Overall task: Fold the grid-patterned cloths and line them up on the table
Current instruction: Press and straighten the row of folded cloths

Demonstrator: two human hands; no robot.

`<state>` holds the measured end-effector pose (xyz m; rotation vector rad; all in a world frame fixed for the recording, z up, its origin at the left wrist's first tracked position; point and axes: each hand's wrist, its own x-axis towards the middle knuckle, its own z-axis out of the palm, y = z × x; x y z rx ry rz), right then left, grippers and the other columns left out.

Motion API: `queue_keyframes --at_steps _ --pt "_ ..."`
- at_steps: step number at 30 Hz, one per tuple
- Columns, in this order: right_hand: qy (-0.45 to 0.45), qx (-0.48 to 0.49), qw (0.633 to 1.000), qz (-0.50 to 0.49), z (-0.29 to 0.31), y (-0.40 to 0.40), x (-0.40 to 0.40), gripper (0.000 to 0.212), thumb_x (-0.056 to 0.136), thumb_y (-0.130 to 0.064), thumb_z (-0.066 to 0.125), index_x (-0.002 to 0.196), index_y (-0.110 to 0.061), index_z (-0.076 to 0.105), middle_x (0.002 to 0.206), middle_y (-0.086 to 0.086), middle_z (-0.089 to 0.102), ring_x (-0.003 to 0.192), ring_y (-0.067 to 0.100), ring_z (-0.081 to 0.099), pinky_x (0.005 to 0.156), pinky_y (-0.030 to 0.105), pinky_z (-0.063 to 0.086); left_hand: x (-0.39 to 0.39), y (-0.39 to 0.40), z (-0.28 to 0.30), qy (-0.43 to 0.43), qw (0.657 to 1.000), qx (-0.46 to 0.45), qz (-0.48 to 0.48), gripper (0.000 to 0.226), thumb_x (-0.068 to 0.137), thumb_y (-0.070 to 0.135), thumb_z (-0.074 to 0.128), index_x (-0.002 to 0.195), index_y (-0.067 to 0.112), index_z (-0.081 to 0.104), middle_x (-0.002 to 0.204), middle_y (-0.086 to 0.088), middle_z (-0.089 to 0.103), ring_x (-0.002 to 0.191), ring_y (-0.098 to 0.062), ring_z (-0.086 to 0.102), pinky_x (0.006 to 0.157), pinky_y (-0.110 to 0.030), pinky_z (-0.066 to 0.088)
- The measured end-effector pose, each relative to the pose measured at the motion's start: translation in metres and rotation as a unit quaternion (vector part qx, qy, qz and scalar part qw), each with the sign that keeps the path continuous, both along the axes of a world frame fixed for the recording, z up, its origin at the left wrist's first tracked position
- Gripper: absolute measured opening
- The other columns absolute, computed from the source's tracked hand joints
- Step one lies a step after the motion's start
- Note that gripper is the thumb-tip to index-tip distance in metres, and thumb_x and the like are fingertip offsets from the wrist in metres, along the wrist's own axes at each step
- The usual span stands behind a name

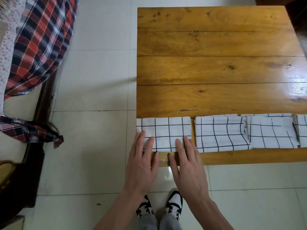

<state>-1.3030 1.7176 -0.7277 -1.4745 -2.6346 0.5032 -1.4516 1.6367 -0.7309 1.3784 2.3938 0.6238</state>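
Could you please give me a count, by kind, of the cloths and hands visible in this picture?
Folded grid-patterned cloths on the table: 4, the last cut off by the frame edge
Red plaid cloths off to the left: 2
Hands: 2, left hand, right hand
Total: 8

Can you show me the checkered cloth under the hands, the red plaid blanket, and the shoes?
Leftmost folded cloth point(167, 131): head view, its middle.
Red plaid blanket point(44, 40): head view, its draped middle.
Shoes point(174, 205): head view, right shoe's toe.
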Motion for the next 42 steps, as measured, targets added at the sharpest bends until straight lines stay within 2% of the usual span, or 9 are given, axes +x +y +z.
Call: queue_keyframes --at_steps 8,12,18,22,27,30,32,36,42 --pt "-0.006 0.017 1.000 0.018 0.006 0.002 0.002 0.060 0.108 -0.046 0.040 0.160 -0.015 0.039 0.169 0.006 0.033 0.158 0.024 0.025 0.122 0.046 0.036 0.000 0.001 0.000 0.040 0.999 -0.002 -0.003 0.052 0.106 0.033 0.048 0.153 0.011 0.049 0.169 -0.009 0.030 0.160 -0.023 0.016 0.125 -0.052 0.030" --pt "0.063 0.009 0.997 0.035 0.026 0.005 0.006 0.059 0.109 -0.040 0.047 0.161 -0.016 0.036 0.169 0.000 0.032 0.159 0.016 0.022 0.126 0.037 0.026 0.006 0.003 0.010 0.048 0.999 0.003 -0.013 0.054 0.107 0.035 0.047 0.156 0.012 0.045 0.170 -0.006 0.028 0.161 -0.021 0.013 0.130 -0.046 0.016" --pt "0.163 -0.005 0.987 -0.001 0.050 0.025 0.025 0.051 0.111 -0.037 0.041 0.159 -0.023 0.039 0.165 -0.008 0.037 0.153 0.011 0.033 0.122 0.036 0.034 0.029 0.029 0.025 0.028 0.998 0.017 -0.050 0.052 0.109 0.038 0.041 0.156 0.015 0.045 0.169 -0.003 0.032 0.160 -0.018 0.014 0.127 -0.051 0.025" --pt "0.127 0.012 0.991 -0.039 0.050 0.054 0.060 0.051 0.111 -0.034 0.038 0.158 -0.018 0.042 0.165 -0.004 0.038 0.155 0.015 0.031 0.122 0.041 0.035 0.063 0.059 0.033 0.026 0.994 0.027 -0.104 0.052 0.111 0.039 0.034 0.156 0.016 0.044 0.167 -0.002 0.035 0.160 -0.016 0.017 0.128 -0.046 0.024" --pt "0.077 0.011 0.996 -0.045 0.047 0.097 0.115 0.050 0.109 -0.034 0.041 0.156 -0.018 0.046 0.159 -0.001 0.047 0.148 0.021 0.043 0.114 0.050 0.044 0.116 0.093 0.039 0.062 0.990 -0.002 -0.126 0.054 0.111 0.041 0.027 0.155 0.016 0.047 0.162 -0.002 0.044 0.152 -0.018 0.036 0.125 -0.041 0.033" --pt "0.047 0.016 0.999 0.003 0.040 0.115 0.144 0.051 0.111 -0.037 0.036 0.156 -0.017 0.046 0.160 0.000 0.047 0.149 0.021 0.042 0.115 0.048 0.044 0.137 0.101 0.030 0.094 0.987 -0.048 -0.121 0.056 0.110 0.042 0.027 0.157 0.016 0.043 0.163 -0.003 0.042 0.153 -0.020 0.036 0.124 -0.044 0.030" --pt "0.026 0.019 0.999 0.043 0.032 0.124 0.156 0.052 0.111 -0.038 0.033 0.155 -0.016 0.048 0.161 0.002 0.046 0.150 0.021 0.041 0.116 0.046 0.043 0.145 0.105 0.024 0.109 0.985 -0.071 -0.112 0.057 0.109 0.042 0.028 0.158 0.015 0.041 0.164 -0.006 0.040 0.154 -0.022 0.033 0.123 -0.047 0.034" --pt "-0.005 0.011 0.996 0.094 0.017 0.133 0.172 0.052 0.111 -0.043 0.032 0.155 -0.021 0.049 0.160 0.004 0.048 0.149 0.025 0.042 0.116 0.046 0.044 0.155 0.109 0.020 0.129 0.985 -0.090 -0.077 0.057 0.107 0.040 0.034 0.153 0.011 0.049 0.161 -0.012 0.044 0.152 -0.027 0.037 0.122 -0.048 0.035" --pt "-0.046 0.020 0.990 0.131 0.008 0.135 0.180 0.055 0.110 -0.049 0.030 0.157 -0.024 0.045 0.162 0.004 0.045 0.152 0.026 0.038 0.118 0.042 0.033 0.160 0.108 0.017 0.133 0.984 -0.106 -0.061 0.058 0.108 0.040 0.029 0.155 0.010 0.046 0.164 -0.013 0.038 0.156 -0.030 0.029 0.120 -0.053 0.038"
